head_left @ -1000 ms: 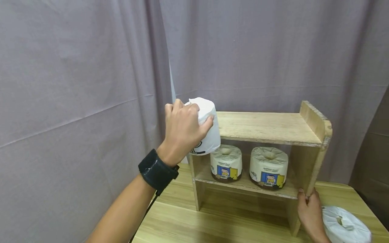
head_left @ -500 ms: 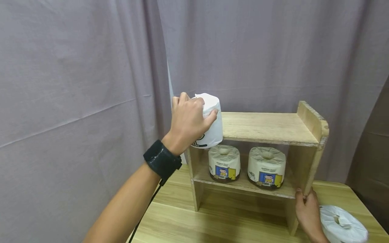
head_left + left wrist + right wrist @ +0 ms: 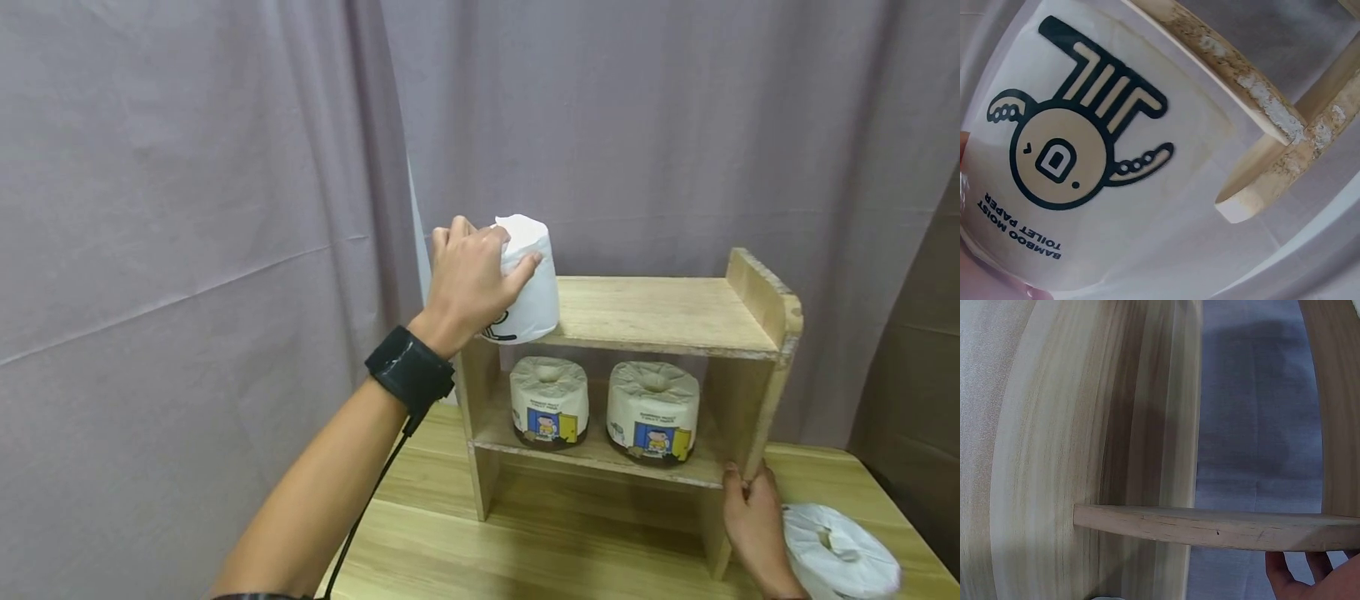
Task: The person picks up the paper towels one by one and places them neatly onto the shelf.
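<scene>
Carried too low, the white roll (image 3: pixel 536 292) in the left hand's (image 3: pixel 472 275) grip could snag the nearby top left corner of the wooden shelf (image 3: pixel 667 312), jolting the side panel (image 3: pixel 737 400) the right hand (image 3: pixel 753 525) grips.

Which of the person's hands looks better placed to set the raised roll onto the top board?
Probably the left hand: it holds the roll near the left end of the top board, while the right hand is lower, gripping the right side panel.
</scene>
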Motion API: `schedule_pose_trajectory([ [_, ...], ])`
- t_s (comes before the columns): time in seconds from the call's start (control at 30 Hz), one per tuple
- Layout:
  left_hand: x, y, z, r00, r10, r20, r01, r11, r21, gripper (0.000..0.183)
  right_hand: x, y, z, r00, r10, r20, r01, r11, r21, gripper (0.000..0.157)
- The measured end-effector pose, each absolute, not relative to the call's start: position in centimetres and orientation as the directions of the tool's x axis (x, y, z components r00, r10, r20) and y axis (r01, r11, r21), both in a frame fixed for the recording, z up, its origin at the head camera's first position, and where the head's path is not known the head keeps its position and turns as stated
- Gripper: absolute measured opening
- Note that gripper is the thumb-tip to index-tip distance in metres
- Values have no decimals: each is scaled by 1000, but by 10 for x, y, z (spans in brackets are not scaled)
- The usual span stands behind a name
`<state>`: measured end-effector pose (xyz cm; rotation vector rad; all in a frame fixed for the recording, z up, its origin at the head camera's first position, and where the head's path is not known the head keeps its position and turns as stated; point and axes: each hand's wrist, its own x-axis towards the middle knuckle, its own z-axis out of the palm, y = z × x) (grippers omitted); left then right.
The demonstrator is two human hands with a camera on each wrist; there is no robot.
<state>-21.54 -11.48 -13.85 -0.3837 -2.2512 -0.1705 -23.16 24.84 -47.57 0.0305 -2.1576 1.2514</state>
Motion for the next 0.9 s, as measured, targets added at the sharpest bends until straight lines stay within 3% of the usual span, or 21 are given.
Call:
schedule_pose_trajectory([
  [0.53, -249, -108, -144, -637, 234, 734, 320, 947, -24, 45, -229, 245, -474, -817, 303, 492, -277, 542, -794, 30],
  [0.9, -260, -96, -138, -642, 283, 713, 325, 942, -81, 52, -226, 250, -474, -787, 317, 529, -299, 554, -777, 26],
])
